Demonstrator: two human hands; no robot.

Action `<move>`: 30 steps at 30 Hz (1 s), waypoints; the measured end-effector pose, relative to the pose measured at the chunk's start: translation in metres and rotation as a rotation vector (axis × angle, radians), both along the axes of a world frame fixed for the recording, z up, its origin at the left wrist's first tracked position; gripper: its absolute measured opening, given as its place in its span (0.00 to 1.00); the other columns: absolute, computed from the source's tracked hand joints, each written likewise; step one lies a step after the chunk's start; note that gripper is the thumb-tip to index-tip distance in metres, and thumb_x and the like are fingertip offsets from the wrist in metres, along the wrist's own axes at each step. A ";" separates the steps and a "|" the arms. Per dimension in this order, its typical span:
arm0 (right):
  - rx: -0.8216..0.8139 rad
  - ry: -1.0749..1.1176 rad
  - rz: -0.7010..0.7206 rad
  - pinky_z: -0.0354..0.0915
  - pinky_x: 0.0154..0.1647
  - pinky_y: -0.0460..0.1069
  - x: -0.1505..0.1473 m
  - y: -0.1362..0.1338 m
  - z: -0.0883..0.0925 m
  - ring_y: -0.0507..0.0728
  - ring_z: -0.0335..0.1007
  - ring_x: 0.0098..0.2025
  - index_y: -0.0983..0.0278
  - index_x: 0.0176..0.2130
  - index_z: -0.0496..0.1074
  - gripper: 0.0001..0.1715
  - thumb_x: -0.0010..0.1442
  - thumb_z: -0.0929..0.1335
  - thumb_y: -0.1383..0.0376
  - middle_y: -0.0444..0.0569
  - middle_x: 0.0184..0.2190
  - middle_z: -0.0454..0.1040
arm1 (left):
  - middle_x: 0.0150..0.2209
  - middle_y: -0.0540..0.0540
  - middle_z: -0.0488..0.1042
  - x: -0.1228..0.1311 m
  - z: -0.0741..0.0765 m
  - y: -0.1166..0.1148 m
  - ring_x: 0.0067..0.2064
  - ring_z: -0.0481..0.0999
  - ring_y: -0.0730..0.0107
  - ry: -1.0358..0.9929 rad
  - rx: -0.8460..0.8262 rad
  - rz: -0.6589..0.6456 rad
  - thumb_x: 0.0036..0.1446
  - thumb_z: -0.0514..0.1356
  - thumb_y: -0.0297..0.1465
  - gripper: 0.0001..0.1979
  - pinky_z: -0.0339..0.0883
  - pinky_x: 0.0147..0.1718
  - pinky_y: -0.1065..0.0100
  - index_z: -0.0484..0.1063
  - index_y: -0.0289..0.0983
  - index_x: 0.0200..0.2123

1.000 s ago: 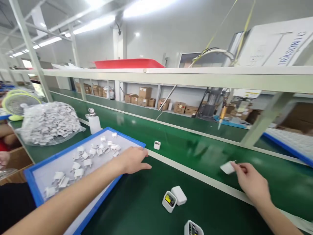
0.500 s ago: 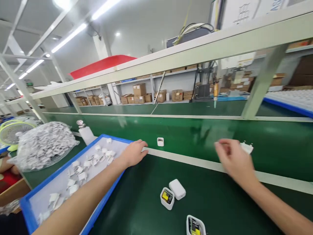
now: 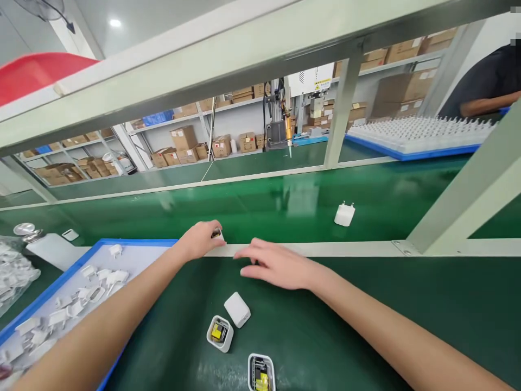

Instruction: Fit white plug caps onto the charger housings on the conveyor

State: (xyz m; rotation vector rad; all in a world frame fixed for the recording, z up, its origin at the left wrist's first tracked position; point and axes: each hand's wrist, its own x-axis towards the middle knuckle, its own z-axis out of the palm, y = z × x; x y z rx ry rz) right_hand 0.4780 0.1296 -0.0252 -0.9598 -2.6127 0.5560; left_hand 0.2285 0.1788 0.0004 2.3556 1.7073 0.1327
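My left hand (image 3: pixel 202 239) is closed around a small white charger housing (image 3: pixel 217 235) at the near edge of the green conveyor belt. Just to its right, my right hand (image 3: pixel 277 263) reaches over the pale rail, fingers stretched out and nothing in them. A white plug charger (image 3: pixel 344 214) with two pins upward sits on the belt, farther right. On the green bench below my hands lie a closed white charger block (image 3: pixel 237 310) and an open housing (image 3: pixel 220 333) with yellow and black parts inside. Another open housing (image 3: pixel 261 373) is nearer to me, cut off by the frame.
A blue-rimmed tray (image 3: pixel 138 243) of loose white plug pieces lies left, beside a white pump bottle (image 3: pixel 51 247) and a bag of white parts (image 3: pixel 14 274). A slanted post (image 3: pixel 464 184) rises right. Beyond stand a tray of white pieces (image 3: pixel 419 136) and a person (image 3: pixel 488 81).
My left hand has closed on the housing that stood on the belt. My right hand has moved left, away from the plug charger. The view has turned to the right.
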 end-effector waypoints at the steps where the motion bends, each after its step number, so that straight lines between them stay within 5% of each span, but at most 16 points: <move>1: -0.058 -0.010 0.063 0.65 0.38 0.48 -0.009 -0.009 0.003 0.57 0.73 0.42 0.50 0.59 0.70 0.22 0.70 0.65 0.49 0.46 0.44 0.71 | 0.43 0.45 0.79 -0.008 0.005 -0.014 0.45 0.78 0.58 -0.009 -0.020 -0.021 0.60 0.64 0.38 0.15 0.68 0.43 0.65 0.74 0.38 0.48; 5: -0.198 -0.042 0.192 0.62 0.38 0.49 -0.032 -0.036 0.004 0.56 0.71 0.40 0.56 0.48 0.77 0.13 0.69 0.67 0.55 0.47 0.45 0.69 | 0.39 0.47 0.79 -0.027 0.003 -0.073 0.40 0.78 0.60 -0.062 -0.104 -0.052 0.58 0.65 0.42 0.16 0.66 0.38 0.67 0.73 0.39 0.45; 10: -0.262 0.024 0.221 0.60 0.35 0.47 -0.030 -0.041 0.006 0.55 0.67 0.38 0.61 0.40 0.73 0.10 0.65 0.70 0.57 0.46 0.39 0.70 | 0.50 0.43 0.76 -0.030 -0.017 -0.123 0.50 0.76 0.58 -0.173 -0.136 -0.060 0.56 0.66 0.42 0.22 0.68 0.48 0.64 0.72 0.38 0.51; 15: -0.210 0.118 0.119 0.62 0.37 0.49 -0.026 -0.036 0.005 0.56 0.67 0.37 0.61 0.39 0.68 0.08 0.64 0.69 0.59 0.44 0.38 0.73 | 0.64 0.40 0.66 -0.075 0.013 -0.158 0.61 0.71 0.54 -0.194 -0.255 0.006 0.55 0.65 0.48 0.43 0.67 0.55 0.64 0.55 0.41 0.69; 18: -0.116 0.151 0.073 0.64 0.48 0.53 -0.024 -0.029 -0.007 0.61 0.70 0.48 0.60 0.47 0.69 0.13 0.64 0.68 0.57 0.49 0.48 0.74 | 0.63 0.40 0.67 -0.123 0.040 -0.181 0.59 0.72 0.52 -0.032 -0.221 0.183 0.61 0.57 0.52 0.37 0.64 0.57 0.60 0.58 0.41 0.67; 21: -0.100 0.149 0.050 0.61 0.60 0.57 -0.022 -0.024 -0.019 0.65 0.65 0.60 0.58 0.57 0.67 0.26 0.63 0.69 0.54 0.52 0.59 0.70 | 0.56 0.36 0.73 -0.161 0.049 -0.205 0.54 0.74 0.48 0.124 -0.209 0.373 0.62 0.51 0.50 0.30 0.66 0.54 0.55 0.67 0.37 0.59; 25: -0.167 0.158 -0.004 0.65 0.57 0.58 -0.021 -0.022 -0.025 0.65 0.68 0.57 0.56 0.62 0.62 0.33 0.63 0.68 0.48 0.52 0.59 0.69 | 0.47 0.36 0.77 -0.179 0.031 -0.232 0.48 0.77 0.47 0.152 -0.282 0.470 0.57 0.55 0.43 0.23 0.68 0.49 0.54 0.72 0.36 0.51; 30: -0.090 0.316 -0.095 0.70 0.46 0.57 -0.019 -0.018 -0.025 0.60 0.71 0.44 0.58 0.59 0.62 0.29 0.66 0.65 0.47 0.53 0.50 0.72 | 0.40 0.40 0.76 -0.181 0.018 -0.238 0.42 0.79 0.52 0.078 -0.202 0.528 0.55 0.54 0.37 0.13 0.70 0.43 0.57 0.70 0.38 0.40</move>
